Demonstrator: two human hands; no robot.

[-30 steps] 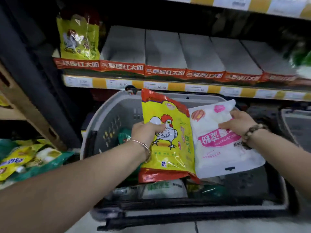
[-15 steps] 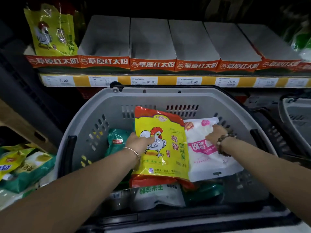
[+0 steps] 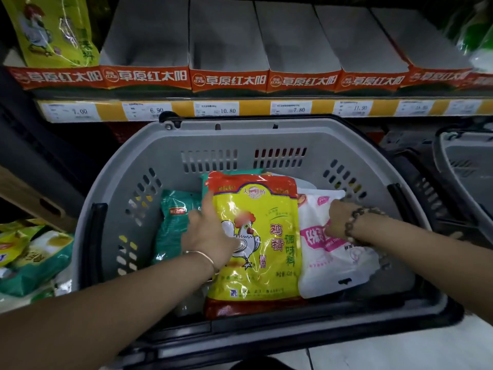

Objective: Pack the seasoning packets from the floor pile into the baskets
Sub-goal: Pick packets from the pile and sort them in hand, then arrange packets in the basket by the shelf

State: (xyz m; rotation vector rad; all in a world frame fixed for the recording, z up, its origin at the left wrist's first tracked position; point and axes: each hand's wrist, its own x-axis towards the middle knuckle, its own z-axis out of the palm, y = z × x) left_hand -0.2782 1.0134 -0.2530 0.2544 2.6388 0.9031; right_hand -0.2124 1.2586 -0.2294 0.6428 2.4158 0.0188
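Left hand (image 3: pixel 210 236) flat on yellow packet (image 3: pixel 269 252); right hand (image 3: pixel 337 220) grips white packet (image 3: pixel 333 265).

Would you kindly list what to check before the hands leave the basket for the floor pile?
1. The yellow packet lies inside the grey basket: ok.
2. The white packet lies beside it, inside: ok.
3. The left hand is off the yellow packet: not ok, touches its left edge.
4. The right hand is off the white packet: not ok, grips its top.
5. The floor pile holds more packets: ok.
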